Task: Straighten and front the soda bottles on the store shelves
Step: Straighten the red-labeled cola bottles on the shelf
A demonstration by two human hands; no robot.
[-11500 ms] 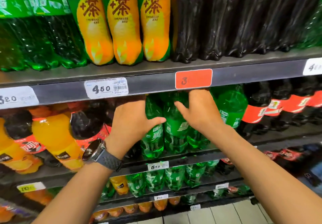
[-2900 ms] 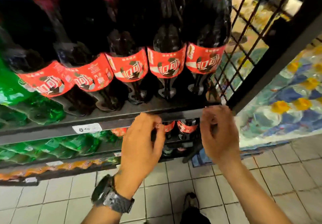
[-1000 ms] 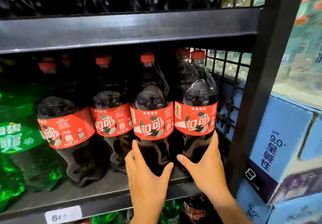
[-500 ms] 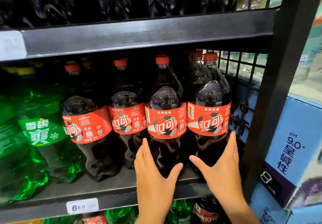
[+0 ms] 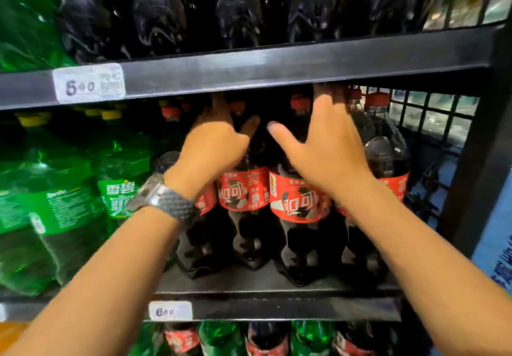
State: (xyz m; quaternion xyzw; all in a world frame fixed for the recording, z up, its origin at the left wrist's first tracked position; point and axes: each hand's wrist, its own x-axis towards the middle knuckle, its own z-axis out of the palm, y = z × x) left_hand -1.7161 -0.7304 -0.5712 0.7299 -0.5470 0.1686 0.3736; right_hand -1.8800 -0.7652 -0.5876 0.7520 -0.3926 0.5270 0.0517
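Dark cola bottles (image 5: 300, 203) wear red labels and red caps; green soda bottles (image 5: 47, 217) (yellow-capped) carry green labels; the shelf (image 5: 277, 286) is black.

Glossy plastic cola bottles (image 5: 300, 217), matt metal shelf (image 5: 277, 283)

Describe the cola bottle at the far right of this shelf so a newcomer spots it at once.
Start at the black wire grid closing the shelf's right end. The cola bottle stands directly beside it, red cap up under the shelf above. Unlike its neighbours, neither hand covers its neck, and the right hand hides most of its red label.
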